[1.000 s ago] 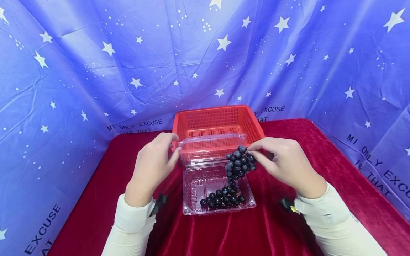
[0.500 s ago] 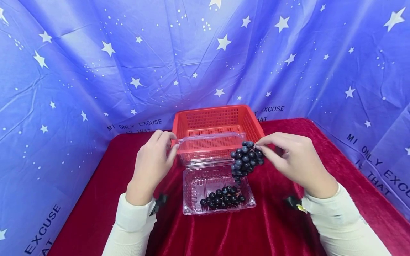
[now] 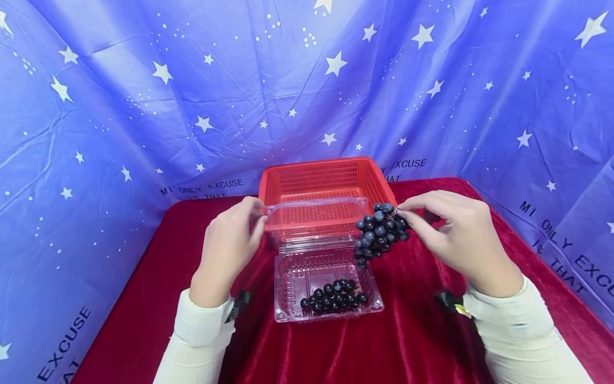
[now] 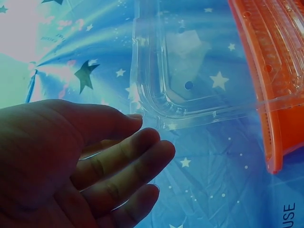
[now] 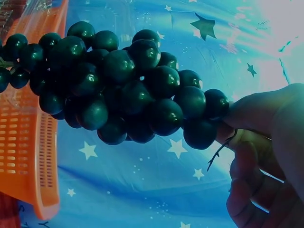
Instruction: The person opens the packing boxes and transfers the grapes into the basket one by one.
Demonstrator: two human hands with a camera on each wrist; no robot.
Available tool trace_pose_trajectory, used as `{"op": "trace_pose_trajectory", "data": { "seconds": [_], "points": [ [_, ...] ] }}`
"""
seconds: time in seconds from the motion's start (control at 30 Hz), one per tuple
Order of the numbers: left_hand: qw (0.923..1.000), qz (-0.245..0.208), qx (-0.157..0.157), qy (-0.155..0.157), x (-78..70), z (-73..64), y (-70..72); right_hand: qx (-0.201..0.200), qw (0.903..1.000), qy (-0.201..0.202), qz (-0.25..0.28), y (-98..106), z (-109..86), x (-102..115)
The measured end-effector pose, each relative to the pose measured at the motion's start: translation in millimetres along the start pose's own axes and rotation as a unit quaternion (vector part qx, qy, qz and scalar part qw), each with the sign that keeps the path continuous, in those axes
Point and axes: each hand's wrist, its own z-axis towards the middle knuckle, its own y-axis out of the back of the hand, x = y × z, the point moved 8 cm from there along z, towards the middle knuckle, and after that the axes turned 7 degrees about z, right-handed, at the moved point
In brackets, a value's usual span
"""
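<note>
My right hand (image 3: 455, 229) pinches the stem of a bunch of dark grapes (image 3: 380, 229) and holds it up beside the raised lid. In the right wrist view the bunch (image 5: 128, 90) stretches away from the fingertips, with a bit of bare stem sticking out. My left hand (image 3: 227, 245) pinches the left corner of the clear lid (image 3: 312, 234) of a hinged plastic box. Seen from the left wrist, the thumb meets the lid's corner and the index finger is mostly hidden. A second bunch of dark grapes (image 3: 334, 296) lies in the box's base (image 3: 292, 272).
Directly behind the lid stands a red perforated basket (image 3: 326, 170), seen partly through the clear plastic. Red velvet cloth (image 3: 336, 352) covers the table. A blue star-printed curtain (image 3: 268, 80) hangs around the back and sides.
My right hand has moved up and to the right, carrying the grapes out of the box and apart from the second bunch. The left hand has barely moved; the lid tilts slightly higher.
</note>
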Motion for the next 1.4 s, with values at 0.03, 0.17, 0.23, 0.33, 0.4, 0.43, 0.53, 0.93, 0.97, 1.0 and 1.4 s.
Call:
{"op": "trace_pose_trajectory", "data": {
  "seconds": [0.03, 0.17, 0.23, 0.33, 0.4, 0.43, 0.53, 0.93, 0.97, 1.0, 1.4],
  "points": [
    [1.0000, 0.000, 0.000, 0.000, -0.2, 0.0, 0.0, -0.004, 1.0000, 0.000, -0.002, 1.5, 0.4, -0.1],
    [1.0000, 0.001, 0.000, 0.001, -0.7, -0.3, -0.1, -0.016, 0.9998, 0.003, -0.008, 6.5, 1.7, -0.3],
    [1.0000, 0.000, 0.001, 0.001, -0.9, -0.4, 0.2, -0.021, 0.9997, 0.003, -0.009, 8.5, 2.4, -1.0],
    [1.0000, 0.001, 0.001, 0.001, -0.3, -0.6, 1.0, -0.027, 0.9996, 0.003, -0.009, 11.1, 4.5, -3.0],
    [1.0000, 0.000, 0.003, 0.002, 0.6, -0.8, 1.5, -0.029, 0.9995, 0.004, -0.010, 12.2, 6.4, -4.7],
    [1.0000, 0.000, 0.003, 0.003, 1.0, -1.0, 1.8, -0.030, 0.9995, 0.004, -0.012, 12.6, 7.6, -5.7],
    [1.0000, 0.000, 0.003, 0.004, 2.6, -1.5, 1.9, -0.029, 0.9994, 0.006, -0.020, 13.5, 11.4, -8.3],
    [0.9998, -0.001, 0.019, 0.001, 2.0, -1.5, 0.8, -0.021, 0.9976, 0.006, -0.065, 18.9, 30.6, -22.8],
    [0.9998, -0.001, 0.021, 0.001, 1.9, -1.5, 0.8, -0.021, 0.9976, 0.006, -0.066, 19.2, 32.5, -23.9],
    [0.9997, 0.001, 0.023, 0.001, 1.7, -1.5, 0.6, -0.019, 0.9975, 0.006, -0.068, 19.4, 34.1, -25.0],
    [0.9991, 0.010, 0.041, 0.002, 2.4, -2.0, -3.8, -0.015, 0.9966, 0.002, -0.081, 19.5, 49.4, -38.5]
  ]
}}
